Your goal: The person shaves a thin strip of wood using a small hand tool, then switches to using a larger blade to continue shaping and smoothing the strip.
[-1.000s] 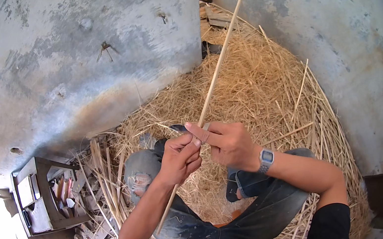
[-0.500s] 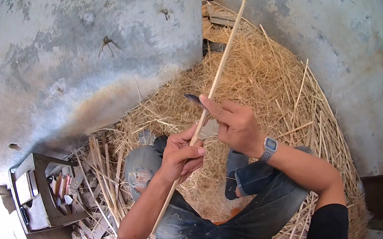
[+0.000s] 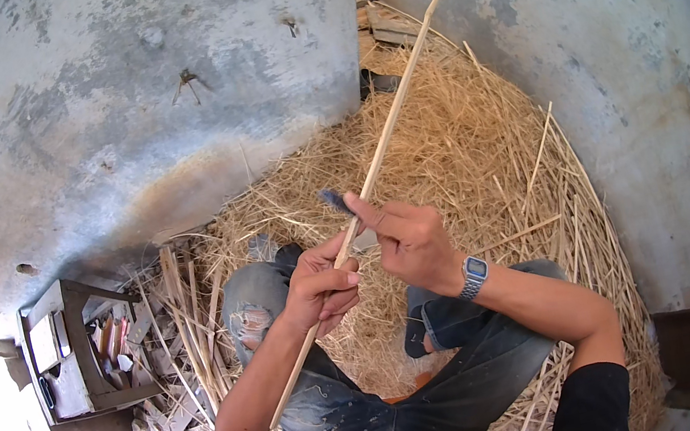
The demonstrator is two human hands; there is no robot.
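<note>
A long pale wooden stick (image 3: 394, 116) slants from my lap up to the far right, its thin tip near the right wall. My left hand (image 3: 320, 284) is closed round its lower part, thumb on top. Just above it, my right hand (image 3: 412, 236) is closed on a knife, whose dark blade (image 3: 336, 202) sticks out past the forefinger and lies across the stick. The fist hides the knife's handle. A digital watch (image 3: 474, 277) is on my right wrist.
Straw-like shavings (image 3: 441, 137) cover the floor ahead, with cut sticks (image 3: 584, 241) along the right. At left stands a wooden box (image 3: 83, 356) holding small items, beside upright strips (image 3: 183, 304). Walls (image 3: 134, 77) close in left and right. My legs (image 3: 340, 415) are folded below my hands.
My right hand and the knife have slid a little down the stick, toward my left hand. The left hand has shifted slightly left, still gripping the stick.
</note>
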